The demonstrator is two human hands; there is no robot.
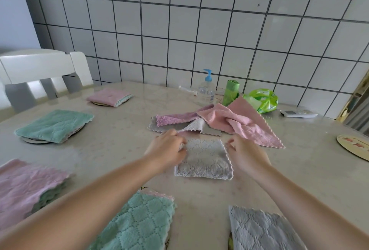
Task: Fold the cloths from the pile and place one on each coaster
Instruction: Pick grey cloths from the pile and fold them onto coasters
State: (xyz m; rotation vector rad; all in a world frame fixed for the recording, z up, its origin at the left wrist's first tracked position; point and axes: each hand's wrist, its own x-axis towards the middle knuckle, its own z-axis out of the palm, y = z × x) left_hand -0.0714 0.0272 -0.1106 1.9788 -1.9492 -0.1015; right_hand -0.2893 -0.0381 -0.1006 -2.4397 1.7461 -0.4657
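A person's two bare hands work a small grey quilted microfibre cloth (204,160), folded to a near square, on a glossy beige marbled desk (123,142). The left hand (167,150) pinches the cloth's far-left corner, fingers (180,143) narrowed on the fabric; the right hand (246,155) hovers at the right edge, fingers (231,143) loosely curled and holding nothing. The cloth lies directly between the two hands, its folded edge nearest the person, its long axis hard to call.

Just beyond the fingers sits the unfolded pile (217,121) of pink, mauve and grey cloths. The only bare coaster in view, a round pale printed disc (354,147), lies well off to the right of the right hand, so that hand is probably the nearer for placing; nothing stands in the path. Left of the left hand, a folded green cloth (54,125) and a folded pink cloth (108,97) already cover coasters.
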